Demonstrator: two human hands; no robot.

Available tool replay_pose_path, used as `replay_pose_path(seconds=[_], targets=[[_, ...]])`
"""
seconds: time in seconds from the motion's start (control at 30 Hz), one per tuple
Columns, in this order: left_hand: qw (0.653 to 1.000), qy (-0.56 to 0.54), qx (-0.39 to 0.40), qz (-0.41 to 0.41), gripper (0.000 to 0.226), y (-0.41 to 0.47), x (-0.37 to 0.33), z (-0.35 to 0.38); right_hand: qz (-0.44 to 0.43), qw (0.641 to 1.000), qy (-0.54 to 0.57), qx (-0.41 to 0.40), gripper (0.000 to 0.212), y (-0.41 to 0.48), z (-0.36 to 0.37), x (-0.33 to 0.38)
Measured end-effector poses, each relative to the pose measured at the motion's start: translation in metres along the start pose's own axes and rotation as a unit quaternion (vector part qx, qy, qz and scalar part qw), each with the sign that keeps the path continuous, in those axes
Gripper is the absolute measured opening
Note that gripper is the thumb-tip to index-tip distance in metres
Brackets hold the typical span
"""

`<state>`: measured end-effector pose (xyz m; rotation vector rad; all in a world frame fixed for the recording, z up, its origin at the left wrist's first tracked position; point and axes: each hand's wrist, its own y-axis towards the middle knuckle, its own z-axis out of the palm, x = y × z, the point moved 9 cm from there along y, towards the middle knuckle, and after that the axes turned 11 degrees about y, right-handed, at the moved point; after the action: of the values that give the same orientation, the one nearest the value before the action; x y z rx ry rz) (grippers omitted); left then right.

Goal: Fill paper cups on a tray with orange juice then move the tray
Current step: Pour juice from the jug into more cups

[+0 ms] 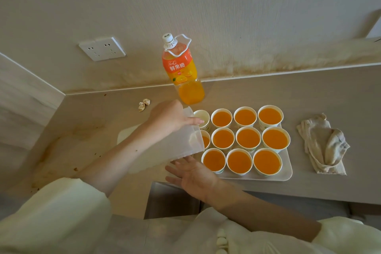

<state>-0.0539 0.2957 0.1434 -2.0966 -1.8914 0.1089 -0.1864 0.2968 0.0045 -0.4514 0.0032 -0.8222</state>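
Left hand [171, 118] grips a clear plastic jug [175, 146] by its upper side, fingers curled over the wall. The jug is tipped with its mouth toward the left end of the tray [286, 173]. Right hand [191, 173] lies flat and relaxed, palm up, just under the jug's lower edge, holding nothing. No juice shows inside the jug.

The tray sits on the counter [329, 99] with paper cups in rows. Most of them, like the middle cup [248, 137], are full of orange juice nearly to the brim. The back-left cup [201, 116] looks white inside, so it seems unfilled, and the jug hides any cup at the front-left corner. The juice bottle [182, 68] stands capped behind the tray, with juice left in its lower part. A cloth [323, 146] lies to the right.

Filling looks almost done. Next, the jug probably needs topping up from the bottle, then a slow, aimed pour into the empty cup. The tray should only be moved afterwards, kept level because the cups are so full.
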Motion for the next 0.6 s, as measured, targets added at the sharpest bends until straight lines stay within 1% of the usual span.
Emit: replay_pose_path(seconds=[0.13,0.27,0.5,0.6], targets=[[0.999,0.043,-0.006,0.032,0.063,-0.003,-0.019,-0.006,-0.011,1.0,0.005,0.011,0.042,-0.001,0.004,0.002],[0.997,0.063,-0.013,0.043,0.063,-0.002,-0.028,-0.008,-0.031,0.999,0.029,-0.004,0.04,0.001,0.002,0.004],[0.999,0.01,-0.017,0.031,0.063,0.003,-0.008,-0.007,-0.032,0.999,0.038,-0.01,0.044,0.0,0.006,0.005],[0.999,-0.025,-0.009,0.021,0.068,0.008,0.009,0.002,-0.028,0.999,0.028,-0.02,0.038,-0.001,0.004,0.004]])
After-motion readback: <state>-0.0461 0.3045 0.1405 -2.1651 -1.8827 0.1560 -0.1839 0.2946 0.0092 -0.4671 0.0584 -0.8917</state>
